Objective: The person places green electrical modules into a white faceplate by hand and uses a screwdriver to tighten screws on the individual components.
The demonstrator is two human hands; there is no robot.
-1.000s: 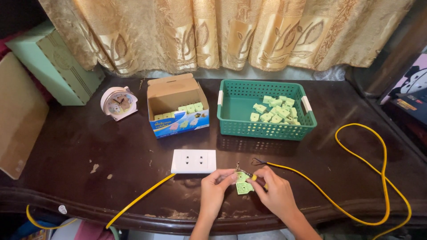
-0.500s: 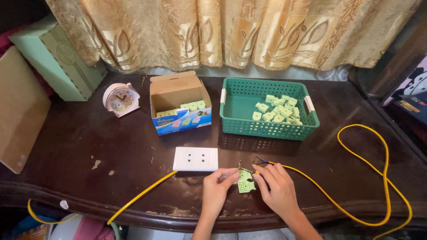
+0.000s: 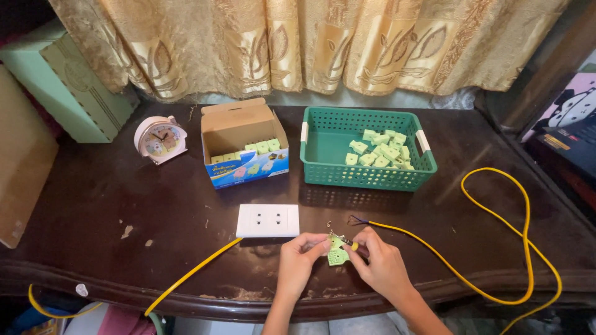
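Change: While the view is tilting a little across the three pictures, the hands are staying in the same spot at the near edge of the desk (image 3: 93, 205), still working the same small green piece; nothing else on the desk is shifting, so the work is looking mid-step rather than finished.
Left hand: The left hand (image 3: 299, 259) is pinching the left side of the small green part (image 3: 338, 255) between fingertips and thumb, just above the desk.
Green part: It is sitting between the two hands, just right of and below the white socket plate (image 3: 267, 221).
Right hand: The right hand (image 3: 380, 263) is closing on the yellow wire's (image 3: 496, 186) tip and pressing it against the part.
Left of the desk: A pale green box (image 3: 68, 87) and a small pink clock (image 3: 160, 138) are standing well apart from the hands.
Middle: An open cardboard box (image 3: 243, 144) is holding a row of green pieces; a second yellow wire (image 3: 192, 273) is running from the socket plate off the near edge.
Right: A green basket (image 3: 366, 156) is holding loose green pieces; the wire is looping wide on the right.
In the way: Nothing is crowding the hands, though the wire loop looks liable to drag.
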